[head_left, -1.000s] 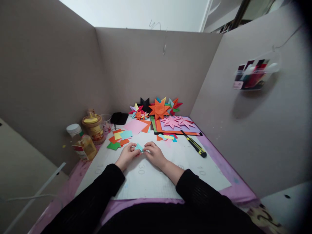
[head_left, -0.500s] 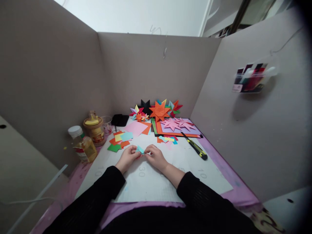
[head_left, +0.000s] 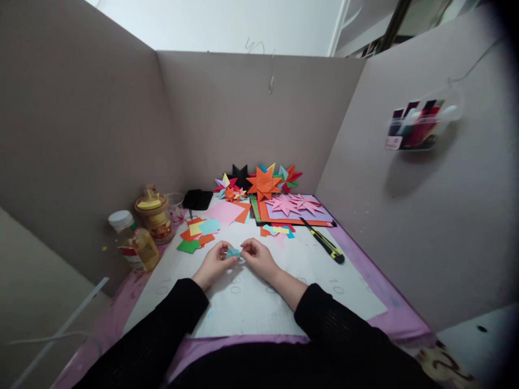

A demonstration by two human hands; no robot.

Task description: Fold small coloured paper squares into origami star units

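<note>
I pinch a small teal folded paper (head_left: pixel 233 252) between both hands, just above the white mat (head_left: pixel 251 302). My left hand (head_left: pixel 214 262) has its fingers curled in, thumb and fingertips closed on the paper's left edge. My right hand (head_left: pixel 259 259) closes on the right edge in the same way, so the piece sits between my fingertips, held clear of the mat. Beyond my left hand lies a loose pile of coloured paper squares (head_left: pixel 198 233); further left stands a bottle of yellow liquid (head_left: pixel 135 243). Beyond my right hand lies a yellow and black utility knife (head_left: pixel 324 242), and further off a cluster of paper stars (head_left: pixel 263 183).
</note>
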